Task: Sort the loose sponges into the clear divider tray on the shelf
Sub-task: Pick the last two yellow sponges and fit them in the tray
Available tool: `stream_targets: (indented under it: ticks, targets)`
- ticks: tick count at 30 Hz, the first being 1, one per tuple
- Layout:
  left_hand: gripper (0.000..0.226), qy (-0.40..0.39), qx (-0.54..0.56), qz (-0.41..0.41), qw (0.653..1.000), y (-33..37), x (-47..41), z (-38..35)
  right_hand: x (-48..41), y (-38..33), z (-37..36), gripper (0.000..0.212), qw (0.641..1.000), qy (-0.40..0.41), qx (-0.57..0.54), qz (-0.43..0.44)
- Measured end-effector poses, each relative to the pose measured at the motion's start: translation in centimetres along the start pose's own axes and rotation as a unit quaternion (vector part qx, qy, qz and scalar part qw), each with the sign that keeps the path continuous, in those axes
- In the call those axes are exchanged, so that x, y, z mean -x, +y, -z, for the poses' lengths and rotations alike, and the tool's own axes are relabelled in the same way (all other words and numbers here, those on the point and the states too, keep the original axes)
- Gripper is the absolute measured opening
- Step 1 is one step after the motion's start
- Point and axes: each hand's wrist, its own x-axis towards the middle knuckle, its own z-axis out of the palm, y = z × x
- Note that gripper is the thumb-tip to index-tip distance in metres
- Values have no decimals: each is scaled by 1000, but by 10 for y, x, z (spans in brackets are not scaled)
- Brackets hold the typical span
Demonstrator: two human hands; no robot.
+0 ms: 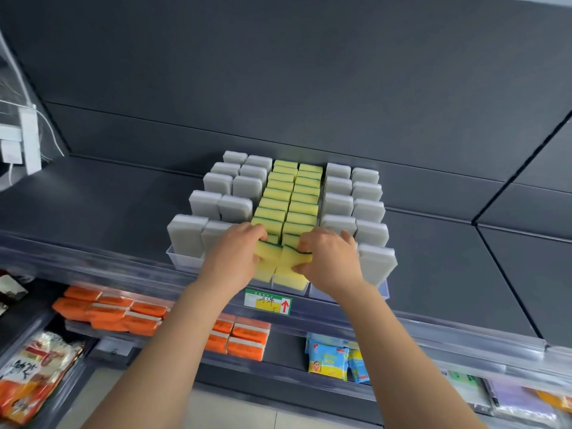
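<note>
A clear divider tray (179, 260) stands on the dark shelf, filled with upright sponges. Grey sponges (210, 184) fill its left lanes, more grey sponges (368, 210) fill the right lanes, and yellow sponges with green backs (294, 193) fill the two middle lanes. My left hand (235, 252) grips a yellow sponge (266, 267) at the front of the left middle lane. My right hand (328, 258) grips another yellow sponge (292, 269) at the front of the right middle lane. Both front sponges stand side by side, touching.
A green and yellow price label (267, 302) with a red arrow hangs on the shelf's front rail. Below are orange packs (123, 314), blue and yellow packets (332, 360) and a noodle bag (34, 373). The dark shelf surface (448, 274) extends to both sides of the tray.
</note>
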Motion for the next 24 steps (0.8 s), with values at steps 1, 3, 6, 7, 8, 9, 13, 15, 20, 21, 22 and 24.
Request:
stream_targets:
  ticks: [1, 3, 6, 7, 8, 9, 13, 15, 20, 21, 22, 24]
  targets:
    - [38, 10, -15, -2, 1000, 1, 1, -1, 1, -2, -3, 29, 1000, 9, 12, 4]
    - [41, 28, -49, -9, 998, 3, 3, -4, 3, -2, -10, 28, 999, 34, 37, 17]
    - [41, 37, -102, -22, 994, 5, 6, -6, 4, 0, -14, 30, 994, 77, 71, 36]
    - [40, 44, -112, -27, 992, 6, 8, -5, 4, 0, -13, 31, 992, 86, 80, 38]
    - [41, 53, -115, -31, 991, 7, 8, -5, 4, 0, -12, 31, 991, 93, 89, 40]
    - [42, 59, -112, -36, 991, 7, 9, -5, 5, -1, -12, 31, 989, 100, 96, 45]
    - [34, 50, -112, -42, 992, 4, 12, -5, 12, -9, -18, 34, 986, 139, 48, 72]
    - [33, 50, -111, -36, 992, 5, 13, -5, 14, -14, -22, 30, 984, 157, 28, 80]
    - [36, 45, -113, -36, 992, 6, 15, -7, 12, -11, -23, 15, 981, 161, 71, 79]
    - [35, 48, -105, -34, 993, 6, 15, -6, 13, -11, -23, 13, 982, 161, 68, 79]
    - [34, 50, -99, -32, 993, 5, 15, -6, 13, -11, -23, 11, 982, 160, 58, 78]
    - [31, 49, -94, -31, 994, 6, 13, -6, 12, -12, -22, 8, 985, 149, 50, 76]
